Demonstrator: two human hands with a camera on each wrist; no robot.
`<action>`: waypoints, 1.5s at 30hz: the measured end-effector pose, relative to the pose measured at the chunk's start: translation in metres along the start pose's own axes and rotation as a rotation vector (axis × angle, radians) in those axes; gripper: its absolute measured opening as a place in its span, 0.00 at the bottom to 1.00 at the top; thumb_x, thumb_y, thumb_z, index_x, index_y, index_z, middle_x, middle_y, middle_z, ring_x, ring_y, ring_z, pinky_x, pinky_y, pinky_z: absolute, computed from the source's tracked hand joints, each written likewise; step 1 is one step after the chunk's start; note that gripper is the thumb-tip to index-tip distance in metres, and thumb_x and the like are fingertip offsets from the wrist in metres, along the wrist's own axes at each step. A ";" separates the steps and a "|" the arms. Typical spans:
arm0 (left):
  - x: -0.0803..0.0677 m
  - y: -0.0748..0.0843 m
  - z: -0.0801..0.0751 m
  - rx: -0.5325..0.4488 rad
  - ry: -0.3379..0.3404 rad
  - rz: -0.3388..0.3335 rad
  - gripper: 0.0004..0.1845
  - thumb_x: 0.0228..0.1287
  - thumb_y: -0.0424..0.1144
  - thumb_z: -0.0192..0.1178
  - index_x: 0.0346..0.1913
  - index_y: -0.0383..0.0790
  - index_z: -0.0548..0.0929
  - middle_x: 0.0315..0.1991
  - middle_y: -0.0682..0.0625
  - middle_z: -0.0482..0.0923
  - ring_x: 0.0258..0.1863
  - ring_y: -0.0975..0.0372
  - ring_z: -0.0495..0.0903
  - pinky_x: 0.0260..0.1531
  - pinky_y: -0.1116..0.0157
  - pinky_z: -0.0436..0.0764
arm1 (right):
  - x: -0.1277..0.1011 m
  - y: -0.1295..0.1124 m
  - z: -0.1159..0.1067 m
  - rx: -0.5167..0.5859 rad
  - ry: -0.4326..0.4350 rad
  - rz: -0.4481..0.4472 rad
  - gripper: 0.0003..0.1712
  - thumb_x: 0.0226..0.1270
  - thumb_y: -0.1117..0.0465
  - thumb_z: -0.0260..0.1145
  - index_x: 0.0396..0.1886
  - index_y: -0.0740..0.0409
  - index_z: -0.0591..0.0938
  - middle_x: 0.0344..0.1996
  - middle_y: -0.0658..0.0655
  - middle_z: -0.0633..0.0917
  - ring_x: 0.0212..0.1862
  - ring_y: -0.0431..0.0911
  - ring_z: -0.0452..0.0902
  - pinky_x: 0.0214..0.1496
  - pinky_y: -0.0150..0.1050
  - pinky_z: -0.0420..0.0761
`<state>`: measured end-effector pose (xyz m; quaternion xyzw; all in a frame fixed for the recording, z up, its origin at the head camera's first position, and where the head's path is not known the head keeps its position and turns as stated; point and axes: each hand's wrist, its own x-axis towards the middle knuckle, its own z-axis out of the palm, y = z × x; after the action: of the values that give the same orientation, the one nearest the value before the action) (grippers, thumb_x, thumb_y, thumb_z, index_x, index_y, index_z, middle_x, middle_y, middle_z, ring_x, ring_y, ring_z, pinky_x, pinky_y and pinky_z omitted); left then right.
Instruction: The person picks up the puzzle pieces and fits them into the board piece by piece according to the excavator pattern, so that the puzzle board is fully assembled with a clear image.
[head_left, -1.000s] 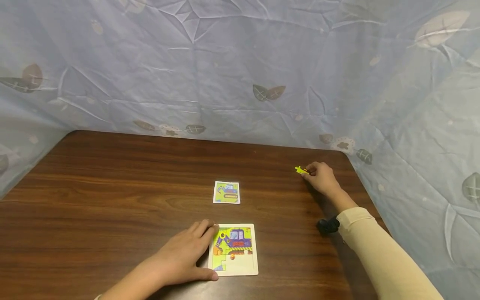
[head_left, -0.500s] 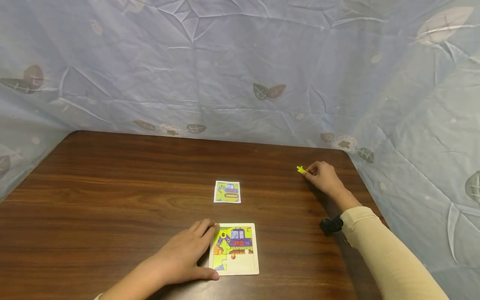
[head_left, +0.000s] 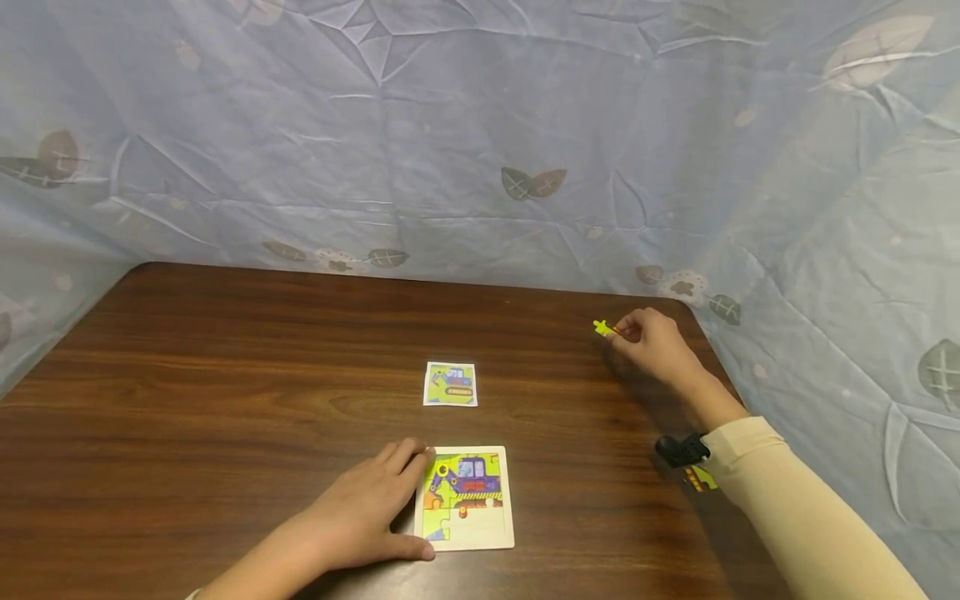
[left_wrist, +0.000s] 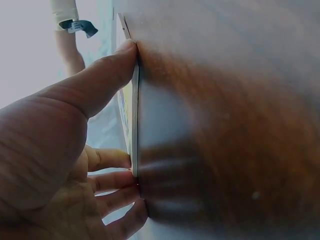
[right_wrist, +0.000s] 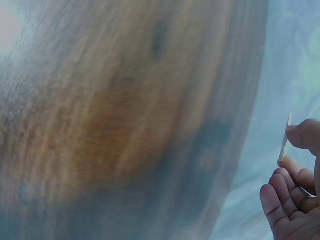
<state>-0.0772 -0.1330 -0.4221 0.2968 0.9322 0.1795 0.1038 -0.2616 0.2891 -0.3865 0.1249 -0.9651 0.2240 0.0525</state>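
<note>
A square jigsaw board (head_left: pixel 483 533) with a pale frame lies at the near middle of the table; its excavator picture has a bare patch at the lower right. My left hand (head_left: pixel 367 504) rests along the board's left edge, thumb (left_wrist: pixel 107 80) at the near corner and fingers at the far one. Toward the far right, my right hand (head_left: pixel 656 346) pinches a yellow-green puzzle piece (head_left: pixel 602 327) between thumb and finger. Edge-on in the right wrist view, that puzzle piece (right_wrist: pixel 285 140) looks thin, and the other fingers are curled beside it.
Beyond the board lies a small reference card (head_left: pixel 450 385) with the same excavator. Another puzzle piece (head_left: pixel 699 478) is partly hidden under my right forearm, by the black wrist strap (head_left: pixel 681 451). A patterned cloth (head_left: pixel 450 167) hangs behind and beside the table.
The right hand has moved slightly away from me with the puzzle piece. Its forearm has shifted right, and a second piece now shows beneath it. The left hand stays on the board.
</note>
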 end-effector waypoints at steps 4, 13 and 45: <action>-0.001 -0.001 0.001 0.007 0.002 -0.005 0.57 0.52 0.71 0.73 0.75 0.35 0.68 0.71 0.42 0.69 0.68 0.49 0.73 0.59 0.43 0.83 | 0.000 -0.011 -0.007 -0.001 0.005 -0.024 0.15 0.71 0.60 0.69 0.46 0.71 0.84 0.43 0.69 0.84 0.45 0.60 0.83 0.49 0.54 0.84; -0.002 -0.002 0.001 0.001 0.005 -0.009 0.57 0.52 0.71 0.73 0.75 0.35 0.68 0.71 0.41 0.69 0.69 0.46 0.73 0.60 0.42 0.83 | -0.005 -0.025 -0.010 0.002 -0.008 -0.047 0.14 0.70 0.61 0.70 0.45 0.69 0.84 0.42 0.66 0.84 0.45 0.57 0.84 0.48 0.49 0.84; 0.000 -0.001 0.002 0.015 0.019 0.012 0.57 0.52 0.71 0.72 0.75 0.35 0.68 0.70 0.42 0.70 0.68 0.49 0.74 0.61 0.44 0.83 | -0.092 -0.123 0.046 0.041 -0.113 -0.403 0.11 0.68 0.57 0.75 0.45 0.54 0.84 0.42 0.48 0.82 0.45 0.40 0.79 0.48 0.37 0.86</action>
<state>-0.0771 -0.1333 -0.4239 0.3014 0.9326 0.1760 0.0917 -0.1428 0.1818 -0.3903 0.3287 -0.9173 0.2210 0.0397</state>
